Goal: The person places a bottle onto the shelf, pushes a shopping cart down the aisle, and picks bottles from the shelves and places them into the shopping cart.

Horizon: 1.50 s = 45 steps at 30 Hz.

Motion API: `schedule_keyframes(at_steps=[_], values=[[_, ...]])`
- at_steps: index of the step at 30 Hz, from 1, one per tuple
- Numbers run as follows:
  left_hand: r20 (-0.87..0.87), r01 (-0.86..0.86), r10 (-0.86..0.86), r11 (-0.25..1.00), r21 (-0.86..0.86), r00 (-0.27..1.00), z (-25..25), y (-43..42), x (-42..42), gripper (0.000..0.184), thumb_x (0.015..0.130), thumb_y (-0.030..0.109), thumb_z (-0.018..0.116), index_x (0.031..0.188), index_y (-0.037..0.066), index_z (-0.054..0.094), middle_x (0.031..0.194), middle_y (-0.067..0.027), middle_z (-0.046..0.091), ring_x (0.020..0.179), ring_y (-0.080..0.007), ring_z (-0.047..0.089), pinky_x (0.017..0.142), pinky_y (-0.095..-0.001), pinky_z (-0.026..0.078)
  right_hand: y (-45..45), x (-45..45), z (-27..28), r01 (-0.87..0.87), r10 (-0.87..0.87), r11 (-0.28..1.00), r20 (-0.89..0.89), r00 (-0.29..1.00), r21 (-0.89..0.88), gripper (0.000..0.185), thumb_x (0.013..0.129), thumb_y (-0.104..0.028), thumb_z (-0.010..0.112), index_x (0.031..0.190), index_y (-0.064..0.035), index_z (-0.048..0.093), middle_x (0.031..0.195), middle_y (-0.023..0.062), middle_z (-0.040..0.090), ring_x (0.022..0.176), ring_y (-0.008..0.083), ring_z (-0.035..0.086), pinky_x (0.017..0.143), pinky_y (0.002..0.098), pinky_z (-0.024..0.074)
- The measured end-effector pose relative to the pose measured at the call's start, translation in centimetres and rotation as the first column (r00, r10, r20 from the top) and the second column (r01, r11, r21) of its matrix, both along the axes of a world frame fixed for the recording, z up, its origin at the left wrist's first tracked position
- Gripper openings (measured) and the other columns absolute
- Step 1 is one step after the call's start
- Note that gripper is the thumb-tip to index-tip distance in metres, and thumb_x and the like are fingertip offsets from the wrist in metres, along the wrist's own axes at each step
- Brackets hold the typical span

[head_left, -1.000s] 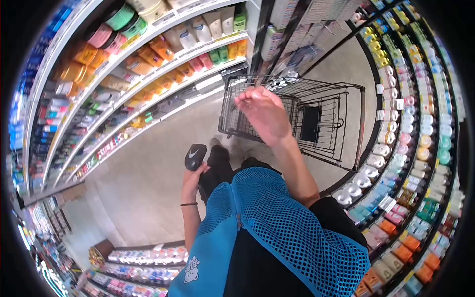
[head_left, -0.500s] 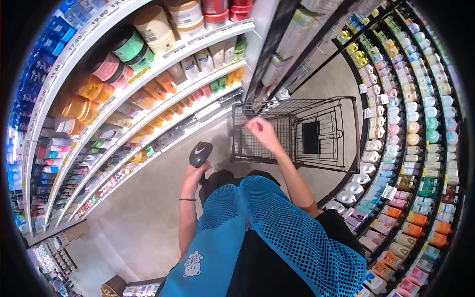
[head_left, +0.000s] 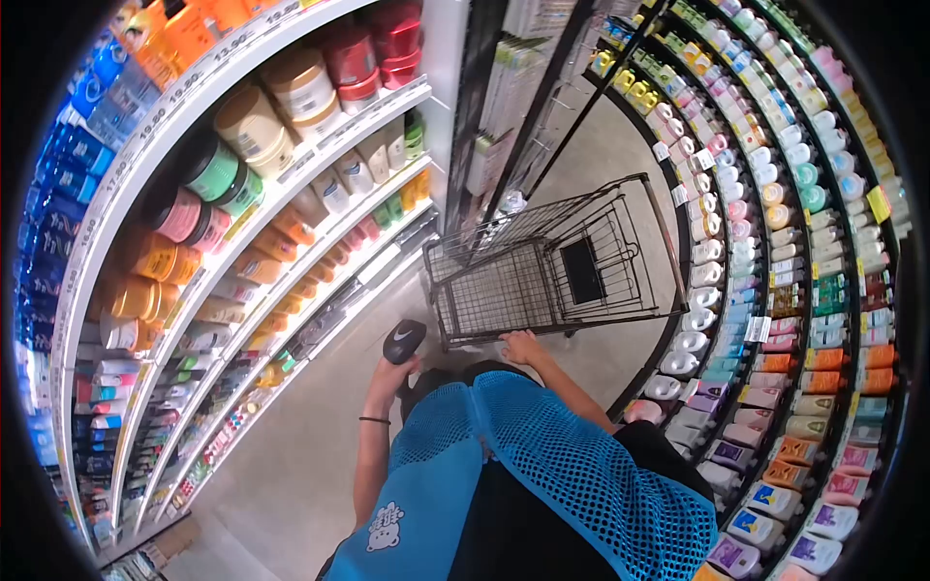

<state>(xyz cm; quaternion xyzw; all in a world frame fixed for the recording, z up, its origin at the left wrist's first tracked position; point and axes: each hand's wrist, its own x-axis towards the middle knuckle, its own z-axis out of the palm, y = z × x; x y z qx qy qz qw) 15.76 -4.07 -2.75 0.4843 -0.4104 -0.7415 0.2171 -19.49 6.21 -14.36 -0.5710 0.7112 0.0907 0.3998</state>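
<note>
At the centre of the frame, just left of the middle, the left grip (head_left: 386, 377) is closed around a black handheld device (head_left: 404, 341) bearing a white curved mark. Right of it, the right grip (head_left: 523, 349) meets the near rim of a wire shopping cart (head_left: 499, 298); whether its fingers are clenched there, I cannot tell. The cart stands on the grey floor (head_left: 291, 465), right of centre. Tubs (head_left: 254, 126) fill shelves at upper left; rows of bottles (head_left: 835, 515) curve down the right side.
</note>
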Motion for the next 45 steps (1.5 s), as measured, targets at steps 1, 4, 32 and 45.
schedule_keyframes(at_steps=[1,4,32,45], values=[[0.008,0.009,-0.009,1.000,0.004,1.000,0.2,0.0,-0.9,0.019,0.088,0.004,0.069,0.106,-0.002,0.068,0.091,-0.0061,0.070,0.082,-0.0141,0.065,0.076,-0.0303,0.052,0.2,-0.3,-0.3,0.006,-0.006,1.000,0.000,1.000,-0.010,0.060,0.090,-0.036,0.063,0.145,-0.0161,0.052,0.145,0.0152,0.055,0.139,0.0338,0.045,0.121,0.0569,0.0223],[0.070,0.057,-0.054,0.998,-0.037,0.996,0.8,0.0,-3.4,0.022,0.088,0.004,0.070,0.110,-0.002,0.067,0.094,-0.0075,0.071,0.086,-0.0161,0.068,0.079,-0.0313,0.054,1.4,0.2,-1.0,0.004,-0.008,0.992,-0.036,0.999,-0.124,0.058,0.089,-0.037,0.063,0.143,-0.0158,0.054,0.141,0.0144,0.057,0.138,0.0326,0.046,0.122,0.0560,0.0210],[0.196,0.676,-0.670,0.736,0.045,0.716,2.1,-7.8,-5.3,0.025,0.090,0.009,0.074,0.111,-0.001,0.064,0.093,-0.0082,0.069,0.086,-0.0184,0.070,0.077,-0.0310,0.055,2.8,13.3,-4.7,0.259,-0.425,0.842,-0.288,0.858,-0.472,0.031,0.092,-0.029,0.057,0.115,-0.0182,0.074,0.120,0.0061,0.064,0.129,0.0240,0.049,0.121,0.0547,0.0217],[-0.005,0.839,-0.842,0.536,0.094,0.539,0.3,-7.8,2.9,0.018,0.091,0.007,0.073,0.103,0.000,0.062,0.090,-0.0065,0.065,0.077,-0.0163,0.066,0.071,-0.0281,0.054,12.3,26.1,-3.5,0.863,-0.796,0.456,-0.533,0.287,-0.217,0.057,0.096,-0.030,0.053,0.150,-0.0121,0.045,0.170,0.0076,0.012,0.155,0.0391,0.012,0.119,0.0655,0.0180]])
